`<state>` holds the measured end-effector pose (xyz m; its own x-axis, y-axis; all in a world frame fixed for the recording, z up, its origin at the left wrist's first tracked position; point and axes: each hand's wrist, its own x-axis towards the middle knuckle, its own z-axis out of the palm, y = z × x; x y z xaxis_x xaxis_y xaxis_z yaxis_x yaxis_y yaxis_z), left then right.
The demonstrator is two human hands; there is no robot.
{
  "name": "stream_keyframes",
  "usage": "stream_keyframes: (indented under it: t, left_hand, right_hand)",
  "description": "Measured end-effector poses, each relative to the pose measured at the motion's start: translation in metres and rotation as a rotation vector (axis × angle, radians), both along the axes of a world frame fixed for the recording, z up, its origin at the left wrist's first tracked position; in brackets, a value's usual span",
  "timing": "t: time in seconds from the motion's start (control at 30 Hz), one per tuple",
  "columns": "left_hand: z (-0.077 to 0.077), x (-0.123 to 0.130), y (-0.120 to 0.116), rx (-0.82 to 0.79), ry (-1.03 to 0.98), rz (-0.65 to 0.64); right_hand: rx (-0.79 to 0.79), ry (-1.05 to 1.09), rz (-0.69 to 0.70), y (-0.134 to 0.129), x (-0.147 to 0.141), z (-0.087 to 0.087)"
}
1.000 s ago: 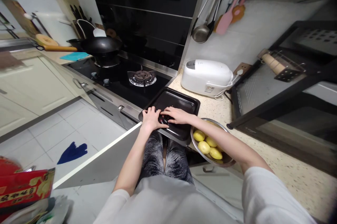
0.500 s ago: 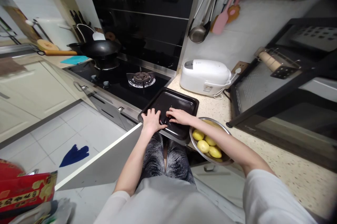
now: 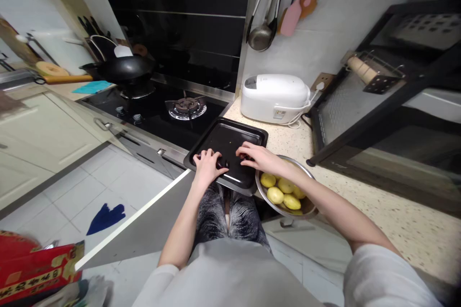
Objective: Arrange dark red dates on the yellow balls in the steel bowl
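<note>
A black baking tray (image 3: 230,136) lies across the counter edge beside the stove, in front of my body. Over its near left part, my left hand (image 3: 208,166) is curled around a glossy dark purple thing (image 3: 220,165), which shows between thumb and fingers; its kind is hard to make out. My right hand (image 3: 257,157) is above the tray's right side, fingers bent around a small dark red thing (image 3: 245,156), mostly hidden. Under my right forearm stands a metal bowl (image 3: 260,186) with several yellow potatoes (image 3: 275,195).
A white rice cooker (image 3: 275,98) stands behind the tray. The gas burner (image 3: 187,106) and a wok (image 3: 124,69) are to the left. A black oven (image 3: 392,143) is at the right. An open cabinet door (image 3: 144,220) juts out by my left arm. A blue cloth (image 3: 106,218) lies on the floor.
My right hand has moved right across the tray, away from my left hand, with the dark red thing in its fingers. The left hand stays nearly in place. The view has shifted slightly.
</note>
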<state>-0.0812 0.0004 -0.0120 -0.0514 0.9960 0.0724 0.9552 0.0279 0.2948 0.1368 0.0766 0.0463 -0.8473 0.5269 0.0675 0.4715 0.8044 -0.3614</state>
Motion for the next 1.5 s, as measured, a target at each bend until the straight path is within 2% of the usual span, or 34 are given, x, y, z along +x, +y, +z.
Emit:
stream_keyframes:
  t: [0.13,0.23,0.43,0.6,0.87,1.07,1.27,1.5]
  left_hand:
    - [0.0,0.001,0.002,0.0,0.005,0.027]
    - [-0.001,0.003,0.002,0.003,0.004,-0.008]
    - [-0.004,0.007,0.001,0.057,0.011,0.047]
    - [-0.005,0.005,0.003,0.043,0.033,0.044]
    - [-0.004,-0.012,0.004,0.041,0.075,0.056]
    - [-0.002,-0.02,0.005,0.02,0.079,0.019]
    - [0.003,-0.025,0.005,0.103,0.056,0.022]
    - [0.0,-0.031,0.004,-0.013,-0.029,0.007]
  right_hand:
    - [0.037,0.041,-0.095,-0.034,0.035,0.017]
    - [0.049,0.075,-0.192,-0.062,0.059,0.019]
    - [0.143,0.123,-0.426,-0.104,0.09,-0.002]
    - [0.114,0.212,-0.55,-0.125,0.102,-0.024]
    - [0.137,0.305,-0.607,-0.139,0.107,-0.048]
    - [0.152,0.298,-0.642,-0.143,0.112,-0.051]
    - [0.17,0.316,-0.663,-0.144,0.112,-0.055]
    - [0.189,0.335,-0.678,-0.145,0.112,-0.059]
